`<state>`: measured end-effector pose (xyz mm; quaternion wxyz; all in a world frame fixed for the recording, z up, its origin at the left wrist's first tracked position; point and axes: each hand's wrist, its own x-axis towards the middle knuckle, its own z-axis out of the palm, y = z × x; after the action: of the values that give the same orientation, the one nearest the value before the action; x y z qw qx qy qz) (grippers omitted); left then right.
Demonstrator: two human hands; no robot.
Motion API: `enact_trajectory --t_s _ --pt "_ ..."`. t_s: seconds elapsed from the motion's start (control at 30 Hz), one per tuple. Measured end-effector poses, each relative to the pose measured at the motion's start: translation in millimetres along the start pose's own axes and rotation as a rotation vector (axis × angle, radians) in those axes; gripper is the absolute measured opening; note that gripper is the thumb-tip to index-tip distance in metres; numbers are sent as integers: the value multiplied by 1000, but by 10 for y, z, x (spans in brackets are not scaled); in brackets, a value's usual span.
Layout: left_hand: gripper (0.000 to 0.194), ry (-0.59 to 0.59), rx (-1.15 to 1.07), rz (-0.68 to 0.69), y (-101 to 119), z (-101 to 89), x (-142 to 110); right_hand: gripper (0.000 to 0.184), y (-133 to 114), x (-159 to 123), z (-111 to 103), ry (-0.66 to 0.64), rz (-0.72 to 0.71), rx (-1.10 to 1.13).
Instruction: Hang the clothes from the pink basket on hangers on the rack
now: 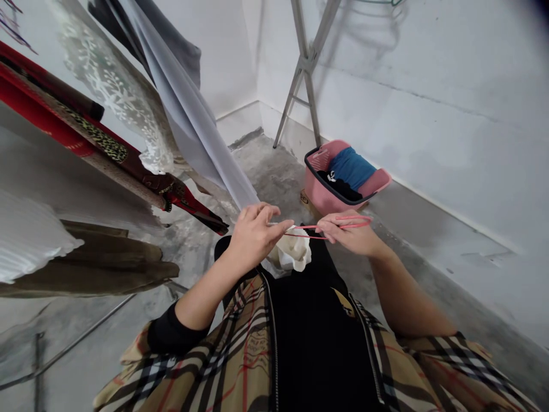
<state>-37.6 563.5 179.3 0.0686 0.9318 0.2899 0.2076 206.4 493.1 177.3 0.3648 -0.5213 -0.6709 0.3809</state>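
Observation:
A thin pinkish-red clothes hanger [355, 224] stretches between my hands in front of my body. My right hand [345, 232] is closed around one side of it. At the hanger's other end, my left hand [259, 229] has its fingers curled and its thumb pointing toward the hanger, gripping the upper edge of a white garment [295, 252]. That garment hangs crumpled below my left thumb, over my dark trousers, and the far part of the hanger runs across it. The exact contact under my left fingers is hidden.
A pink laundry basket [326, 194] holds blue and black clothes, ahead to the right. Behind it a metal stand [305, 63] leans by the white wall. On the left hang a grey cloth [189, 97], white lace [115, 86], red clothing [51, 97] and brown trousers [107, 263].

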Motion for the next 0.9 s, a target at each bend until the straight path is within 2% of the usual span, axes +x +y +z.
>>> enact_trajectory --t_s 0.07,0.13,0.2,0.27,0.3,0.33,0.37,0.4,0.43,0.5,0.57,0.63,0.73,0.9 --pt "26 -60 6 60 -11 -35 29 52 7 37 -45 36 -11 -19" --pt "29 -117 24 57 9 -54 38 43 58 69 -36 158 0 -15" --pt "32 -141 87 -5 45 -68 29 29 158 74 29 439 -32 -20" --pt "32 -122 160 -92 71 -86 12 21 294 37 142 798 -98 -67" --pt "32 -108 186 -131 75 -98 2 18 368 5 213 940 -127 -95" --pt "32 -90 201 -162 73 -110 -7 16 443 -33 292 1019 -139 -114" --pt "31 -68 208 -185 67 -121 -14 17 515 -72 379 1021 -129 -120" --pt "31 -49 211 -204 60 -132 -19 19 583 -106 471 952 -95 -108" --pt "30 -30 212 -218 54 -140 -20 21 645 -130 567 827 -37 -81" --pt "29 0 209 -225 55 -148 -15 24 750 -137 754 548 171 41" --pt "28 19 202 -201 78 -147 -5 26 837 -84 913 391 386 196" --pt "28 34 205 -160 107 -145 1 29 918 4 1017 376 512 315" --pt "27 69 230 -133 113 -157 -18 30 1045 123 1052 390 571 421" --pt "25 147 287 -170 -93 -198 -147 26 1224 132 871 424 671 707"
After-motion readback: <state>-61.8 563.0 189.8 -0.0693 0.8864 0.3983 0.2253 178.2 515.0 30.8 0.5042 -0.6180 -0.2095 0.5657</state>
